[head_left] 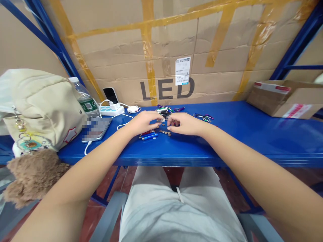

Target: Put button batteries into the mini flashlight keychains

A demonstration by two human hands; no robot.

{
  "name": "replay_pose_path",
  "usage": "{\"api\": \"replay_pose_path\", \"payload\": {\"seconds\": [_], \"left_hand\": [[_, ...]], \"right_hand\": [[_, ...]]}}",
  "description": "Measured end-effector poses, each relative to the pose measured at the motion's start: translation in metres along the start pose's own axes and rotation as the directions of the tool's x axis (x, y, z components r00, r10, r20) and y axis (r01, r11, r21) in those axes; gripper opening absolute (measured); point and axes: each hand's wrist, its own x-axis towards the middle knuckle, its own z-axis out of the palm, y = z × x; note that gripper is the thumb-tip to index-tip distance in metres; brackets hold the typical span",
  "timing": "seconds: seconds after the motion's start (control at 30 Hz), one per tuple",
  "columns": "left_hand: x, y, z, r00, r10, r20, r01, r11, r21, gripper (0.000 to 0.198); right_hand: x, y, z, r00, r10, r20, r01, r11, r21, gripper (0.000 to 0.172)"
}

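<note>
My left hand (145, 121) rests on the blue shelf (252, 134), fingers pinched on a small silver part (163, 120) at its fingertips. My right hand (183, 124) lies just to the right, fingers curled, thumb and forefinger close together on something I cannot make out. Below the hands lie a red and a blue pen-like tube (149, 134) and a row of small round metal pieces (166, 132). Behind the hands is a heap of small coloured tubes (165, 109).
Coloured carabiner clips (205, 117) lie right of the hands. A phone (97, 128), white power strip (112, 109), water bottle (84, 97) and beige bag (37, 104) sit at left. A large cardboard box marked LED (202, 50) forms the back; a smaller carton (282, 97) stands at right.
</note>
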Motion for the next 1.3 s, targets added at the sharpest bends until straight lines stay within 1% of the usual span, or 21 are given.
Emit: {"api": "replay_pose_path", "payload": {"seconds": [0.07, 0.13, 0.27, 0.5, 0.6, 0.7, 0.77, 0.9, 0.97, 1.07, 1.3], "left_hand": [[-0.0006, -0.0012, -0.0004, 1.0, -0.008, 0.0, 0.008, 1.0, 0.0, 0.018], [-0.001, -0.0023, -0.0008, 1.0, -0.011, 0.003, 0.011, 1.0, 0.002, 0.018], [-0.0012, -0.0031, -0.0012, 1.0, -0.022, 0.018, 0.021, 1.0, 0.015, 0.018], [-0.002, -0.0035, -0.0017, 0.999, -0.031, 0.02, 0.031, 0.999, 0.013, 0.018], [-0.0025, -0.0047, -0.0017, 0.999, -0.036, 0.027, 0.036, 0.999, 0.014, 0.018], [-0.0029, -0.0059, -0.0012, 0.999, -0.035, 0.037, 0.035, 0.999, 0.012, 0.019], [-0.003, -0.0062, -0.0007, 0.999, -0.03, 0.041, 0.03, 1.0, 0.009, 0.02], [-0.0029, -0.0056, -0.0004, 0.999, -0.021, 0.046, 0.021, 1.0, 0.008, 0.019], [-0.0028, -0.0052, -0.0006, 0.999, -0.02, 0.051, 0.02, 1.0, 0.01, 0.019], [-0.0027, -0.005, -0.0007, 0.998, -0.021, 0.059, 0.02, 1.0, 0.009, 0.019], [-0.0025, -0.0062, -0.0001, 0.997, -0.022, 0.071, 0.022, 1.0, 0.006, 0.019]], "right_hand": [[-0.0003, 0.0012, -0.0005, 0.997, -0.017, 0.077, 0.019, 0.999, -0.031, 0.019], [-0.0003, 0.0028, -0.0006, 0.991, -0.037, 0.13, 0.044, 0.998, -0.051, 0.023], [-0.0002, 0.0046, -0.0009, 0.985, -0.012, 0.174, 0.023, 0.998, -0.06, 0.022], [-0.0013, 0.0035, -0.0056, 0.982, 0.036, 0.185, -0.018, 0.995, -0.098, 0.023], [-0.0022, 0.0037, -0.0081, 0.982, 0.036, 0.183, -0.017, 0.994, -0.105, 0.032], [-0.002, 0.0064, -0.0082, 0.98, -0.002, 0.198, 0.023, 0.994, -0.107, 0.037], [-0.0016, 0.0087, -0.0074, 0.978, -0.02, 0.208, 0.042, 0.994, -0.105, 0.035], [-0.0013, 0.0099, -0.0062, 0.982, -0.011, 0.191, 0.035, 0.992, -0.125, 0.028], [-0.0016, 0.0086, -0.0061, 0.983, -0.018, 0.183, 0.042, 0.991, -0.128, 0.03], [-0.0017, 0.007, -0.0058, 0.978, -0.043, 0.205, 0.066, 0.992, -0.107, 0.034], [-0.0015, 0.0085, -0.0054, 0.971, -0.046, 0.235, 0.064, 0.996, -0.069, 0.027]]}}
